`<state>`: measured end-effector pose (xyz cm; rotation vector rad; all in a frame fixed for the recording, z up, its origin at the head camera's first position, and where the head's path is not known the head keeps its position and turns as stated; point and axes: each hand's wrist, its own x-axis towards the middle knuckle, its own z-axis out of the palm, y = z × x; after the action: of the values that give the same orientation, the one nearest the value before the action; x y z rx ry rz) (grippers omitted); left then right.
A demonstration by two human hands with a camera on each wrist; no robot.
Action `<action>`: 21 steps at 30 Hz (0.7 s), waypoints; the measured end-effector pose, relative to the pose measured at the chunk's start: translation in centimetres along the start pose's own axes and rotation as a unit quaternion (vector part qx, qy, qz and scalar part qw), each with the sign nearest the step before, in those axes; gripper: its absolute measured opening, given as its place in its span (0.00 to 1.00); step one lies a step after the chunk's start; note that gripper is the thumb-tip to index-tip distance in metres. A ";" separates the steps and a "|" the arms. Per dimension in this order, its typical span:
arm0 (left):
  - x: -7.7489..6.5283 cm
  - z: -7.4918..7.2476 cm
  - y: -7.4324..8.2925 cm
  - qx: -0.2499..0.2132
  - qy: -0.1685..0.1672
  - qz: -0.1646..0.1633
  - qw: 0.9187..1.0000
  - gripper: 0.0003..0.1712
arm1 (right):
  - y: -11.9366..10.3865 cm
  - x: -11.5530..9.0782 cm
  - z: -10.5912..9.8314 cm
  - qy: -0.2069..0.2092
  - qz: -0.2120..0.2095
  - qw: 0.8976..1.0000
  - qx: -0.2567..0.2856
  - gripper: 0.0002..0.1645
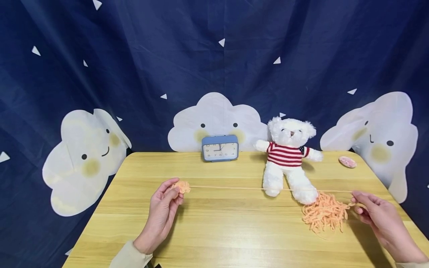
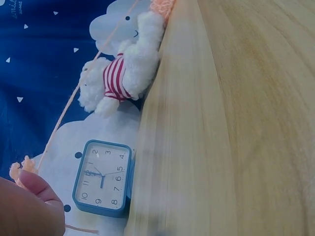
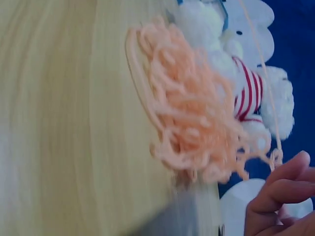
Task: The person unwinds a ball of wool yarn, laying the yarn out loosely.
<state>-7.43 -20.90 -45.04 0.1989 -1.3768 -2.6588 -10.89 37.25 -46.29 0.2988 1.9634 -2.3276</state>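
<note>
My left hand [image 1: 163, 212] pinches a small bundle of peach yarn [image 1: 182, 187] between thumb and fingers. From it a single strand [image 1: 231, 187] runs taut across to my right hand [image 1: 382, 217], which pinches the strand at its fingertips. Beside the right hand a loose, tangled heap of peach yarn [image 1: 325, 214] hangs or lies; in the right wrist view this tangle [image 3: 192, 108] fills the middle, linked by loops to the fingers. The left wrist view shows the left thumb [image 2: 39, 187] against the small bundle [image 2: 23, 169]. A short yarn end [image 2: 82, 229] shows below that hand.
A white teddy bear [image 1: 285, 158] in a red-striped shirt sits at the table's back right, behind the strand. A blue alarm clock [image 1: 220, 149] stands at the back middle. A small pink oval object [image 1: 347, 162] lies at the back right of the wooden table [image 1: 218, 230].
</note>
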 end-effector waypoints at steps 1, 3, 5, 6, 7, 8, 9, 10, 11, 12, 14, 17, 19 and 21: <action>0.0 0.0 0.0 0.000 0.002 0.000 1.000 0.16 | -0.1 0.1 -0.2 0.003 0.001 1.000 -0.018 0.24; 0.0 0.1 0.0 0.006 0.006 0.001 1.000 0.17 | -0.1 0.3 -0.5 0.004 0.008 0.998 -0.055 0.23; 0.0 0.2 0.1 0.010 0.009 0.001 1.000 0.17 | 0.1 0.5 -0.8 -0.007 0.010 0.996 -0.088 0.23; 0.0 0.2 0.1 0.011 0.010 0.000 1.000 0.17 | 0.2 0.6 -0.9 -0.015 0.012 0.995 -0.102 0.23; 0.0 0.2 0.1 0.012 0.011 -0.001 1.000 0.16 | 0.3 0.7 -1.1 -0.027 0.014 0.994 -0.109 0.23; 0.0 0.3 0.1 0.013 0.012 -0.002 1.000 0.16 | 0.4 0.8 -1.2 -0.042 0.017 0.993 -0.113 0.23; 0.0 0.3 0.1 0.013 0.013 -0.004 1.000 0.15 | 0.6 0.9 -1.4 -0.058 0.019 0.992 -0.114 0.24; 0.0 0.4 0.1 0.012 0.013 -0.006 1.000 0.14 | 0.8 1.0 -1.5 -0.073 0.020 0.991 -0.112 0.25; -0.1 0.4 0.2 0.011 0.013 -0.009 1.000 0.14 | 0.9 1.1 -1.5 -0.084 0.022 0.990 -0.110 0.25; -0.1 0.4 0.2 0.010 0.012 -0.010 1.000 0.13 | 1.1 1.1 -1.5 -0.094 0.024 0.989 -0.109 0.25; -0.1 0.4 0.2 0.009 0.009 -0.013 1.000 0.13 | 1.2 1.2 -1.2 -0.104 0.027 0.988 -0.110 0.25; -0.1 0.5 0.1 0.011 0.003 -0.013 1.000 0.14 | 1.2 1.3 -0.5 -0.090 0.032 0.987 -0.128 0.24; -0.1 0.5 0.1 0.013 -0.004 -0.012 1.000 0.15 | 1.0 1.3 -0.2 -0.071 0.033 0.986 -0.150 0.23; 0.0 0.6 0.0 0.014 -0.009 -0.011 1.000 0.15 | 0.7 1.2 0.0 -0.050 0.033 0.984 -0.168 0.22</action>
<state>-7.51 -20.43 -44.70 0.1934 -1.4254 -2.6671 -11.91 37.22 -47.17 0.2109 2.2087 -1.8882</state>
